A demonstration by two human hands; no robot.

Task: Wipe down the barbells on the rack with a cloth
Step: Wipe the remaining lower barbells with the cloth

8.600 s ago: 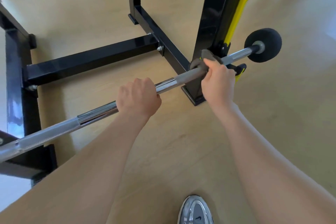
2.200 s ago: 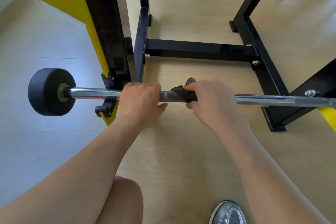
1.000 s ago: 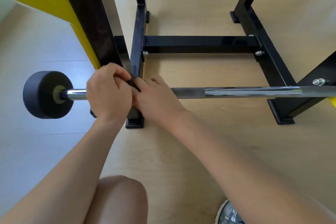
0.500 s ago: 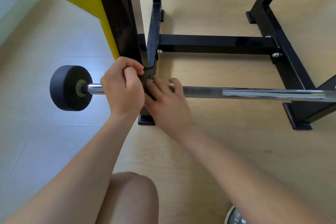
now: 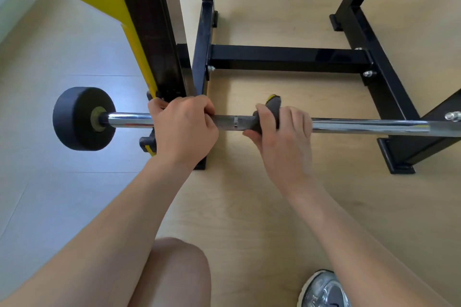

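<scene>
View from above of 2 bare hands on a chrome barbell (image 5: pixel 361 126) that runs level across the frame, low on a black and yellow rack (image 5: pixel 287 57) above a pale wood floor (image 5: pixel 249 207). The left hand (image 5: pixel 183 129) is curled over the bar, gripping it just beside the rack's left upright. The right hand (image 5: pixel 282 132), a little further right, is wrapped round the bar's knurled section with a dark grey cloth (image 5: pixel 273 107) pressed against the metal; 1 yellow-edged corner sticks up above the fingers. A black round weight (image 5: pixel 77 118) caps the bar's left end. A bare knee (image 5: pixel 179 269) and a grey shoe (image 5: pixel 324 289) show along the bottom edge.
</scene>
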